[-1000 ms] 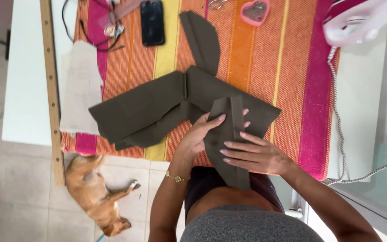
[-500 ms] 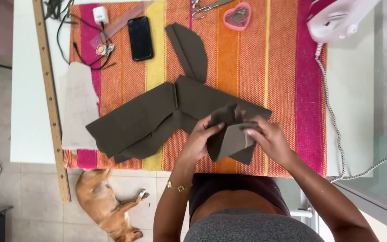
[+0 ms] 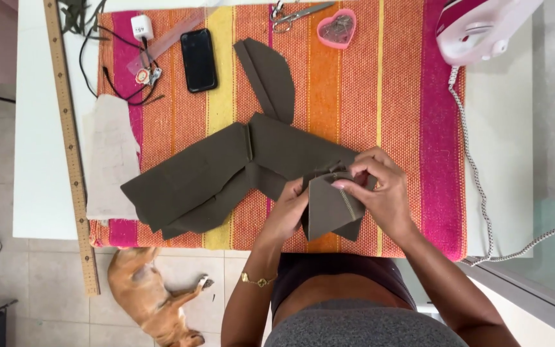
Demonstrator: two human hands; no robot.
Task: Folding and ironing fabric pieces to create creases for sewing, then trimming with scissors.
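While the long wooden ruler (image 3: 70,148) and the black phone (image 3: 198,60) lie at the upper left of the frame, the olive-green fabric piece (image 3: 330,207) has come up off the striped cloth on the tabletop (image 3: 412,128), lower centre. The left hand (image 3: 288,212) now pinches its edge; the right hand (image 3: 383,193) has closed its grip on the top fold. It looks like close seam work.

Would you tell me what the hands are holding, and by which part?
Both hands hold the olive fabric piece: the right hand pinches its folded top edge, the left hand grips its left side.
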